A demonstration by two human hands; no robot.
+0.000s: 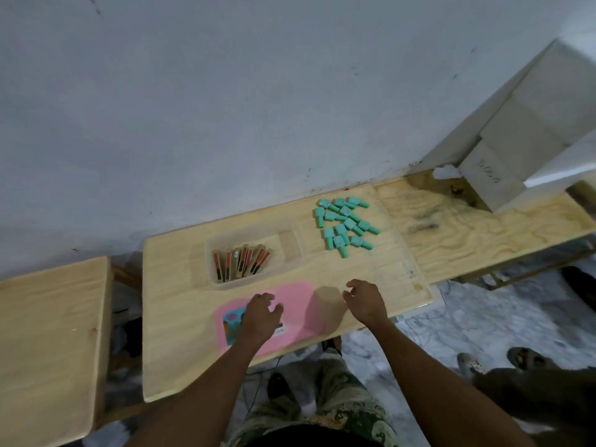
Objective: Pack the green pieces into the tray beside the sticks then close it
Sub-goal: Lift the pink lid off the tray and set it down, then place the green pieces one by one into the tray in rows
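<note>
Several green pieces (pixel 345 223) lie in a loose heap on the wooden table, far right of centre. A clear plastic tray (pixel 290 245) stands to their left; its larger compartment holds several red-and-black sticks (pixel 242 261) and its small right compartment holds nothing. The pink lid (pixel 296 304) lies flat on the table in front of the tray. My left hand (pixel 261 314) hovers over the lid with fingers apart and holds nothing. My right hand (pixel 366 301) hangs just right of the lid, fingers curled loosely, also holding nothing.
The light wooden table (pixel 180 317) meets a grey wall at the back. A second wooden board (pixel 483 227) adjoins it on the right with white blocks (pixel 490 182) at its far end. Another wooden surface (pixel 48 343) stands apart to the left. Another person's feet (pixel 503 362) are on the floor at right.
</note>
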